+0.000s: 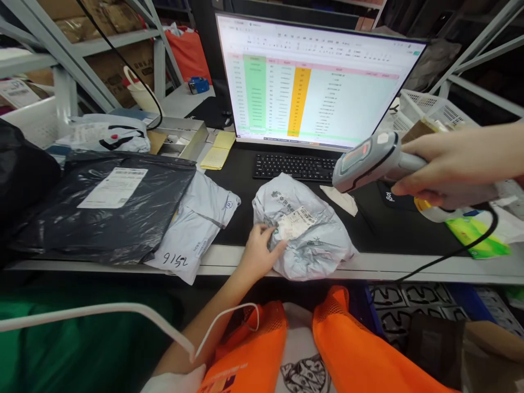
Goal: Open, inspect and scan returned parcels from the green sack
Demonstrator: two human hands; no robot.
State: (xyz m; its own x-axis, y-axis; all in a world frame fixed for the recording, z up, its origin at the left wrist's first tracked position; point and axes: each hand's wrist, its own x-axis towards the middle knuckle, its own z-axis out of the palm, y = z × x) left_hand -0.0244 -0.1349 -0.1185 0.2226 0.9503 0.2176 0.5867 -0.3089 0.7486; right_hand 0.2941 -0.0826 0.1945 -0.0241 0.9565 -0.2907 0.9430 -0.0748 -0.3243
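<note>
A crumpled white plastic mailing bag [323, 240] with a printed label lies at the front of the desk, before the keyboard. My left hand [262, 248] grips its left side, the fingertips and thumb pressing into the plastic near the label [295, 222]. In my right hand [440, 164] is a grey barcode scanner [364, 161], held by its handle above the desk. The scanner's head points left, above and to the right of the bag, apart from it. Its black cable [458, 251] curves down towards the desk's front edge.
A monitor [311, 87] showing a spreadsheet stands behind a black keyboard [295, 166]. On the left lie a black parcel [102, 218] and another white mailing bag [196, 218]. Yellow note sheets [219, 150] sit behind them. At right is a green packet [478, 234].
</note>
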